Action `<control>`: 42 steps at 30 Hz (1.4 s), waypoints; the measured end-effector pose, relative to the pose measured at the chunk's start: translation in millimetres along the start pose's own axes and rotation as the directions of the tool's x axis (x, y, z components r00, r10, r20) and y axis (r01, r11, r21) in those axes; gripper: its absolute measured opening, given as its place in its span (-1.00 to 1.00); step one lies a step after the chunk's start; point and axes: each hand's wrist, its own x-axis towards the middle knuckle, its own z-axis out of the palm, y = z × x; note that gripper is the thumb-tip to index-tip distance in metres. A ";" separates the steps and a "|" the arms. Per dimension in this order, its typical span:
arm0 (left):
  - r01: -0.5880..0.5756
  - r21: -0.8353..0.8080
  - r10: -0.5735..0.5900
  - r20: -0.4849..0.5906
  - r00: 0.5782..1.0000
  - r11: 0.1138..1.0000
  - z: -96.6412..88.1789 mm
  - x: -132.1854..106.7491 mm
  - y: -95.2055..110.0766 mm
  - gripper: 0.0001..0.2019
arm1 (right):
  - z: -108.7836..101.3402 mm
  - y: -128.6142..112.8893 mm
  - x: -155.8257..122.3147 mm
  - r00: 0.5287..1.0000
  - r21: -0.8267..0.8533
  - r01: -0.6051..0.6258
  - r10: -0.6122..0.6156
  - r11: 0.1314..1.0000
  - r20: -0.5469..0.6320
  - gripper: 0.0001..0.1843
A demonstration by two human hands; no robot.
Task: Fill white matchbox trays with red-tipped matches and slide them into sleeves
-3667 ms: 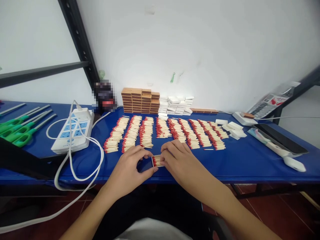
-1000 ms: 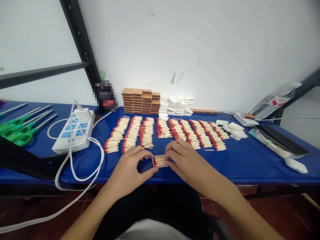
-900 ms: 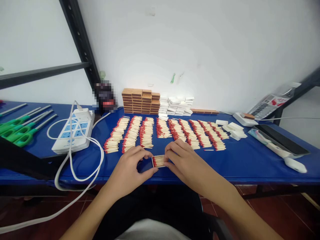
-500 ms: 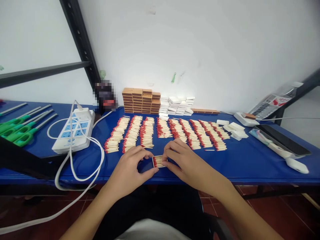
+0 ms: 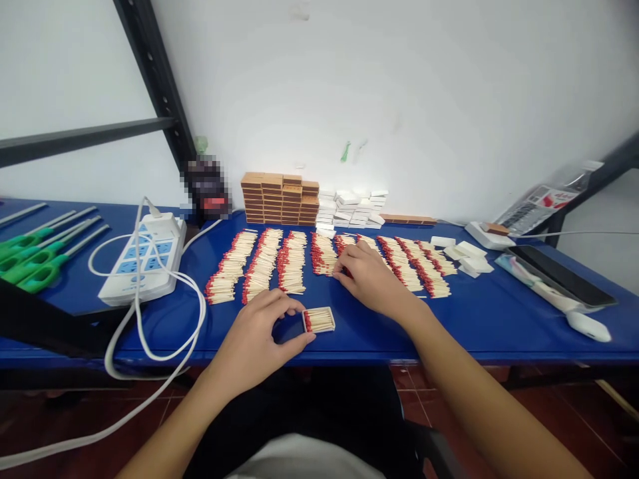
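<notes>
The match-filled matchbox tray lies on the tabletop, its nine-o'clock end held between thumb and fingers of the left hand. At one o'clock the right hand arches over matchsticks; I cannot tell if it pinches any.

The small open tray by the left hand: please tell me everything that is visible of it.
The tray is small, rectangular, with low white walls, apparently card. It lies flat on the blue table, its long side running roughly left to right. Matches lie side by side inside, red heads toward the left end, which the left hand holds between thumb and finger.
</notes>
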 end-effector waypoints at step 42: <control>-0.020 0.008 0.020 -0.009 1.000 1.000 0.9 0.4 -2.2 -0.79 | -24.8 -60.1 -48.6 0.983 0.018 0.182 -0.182 0.983 -0.005 -0.89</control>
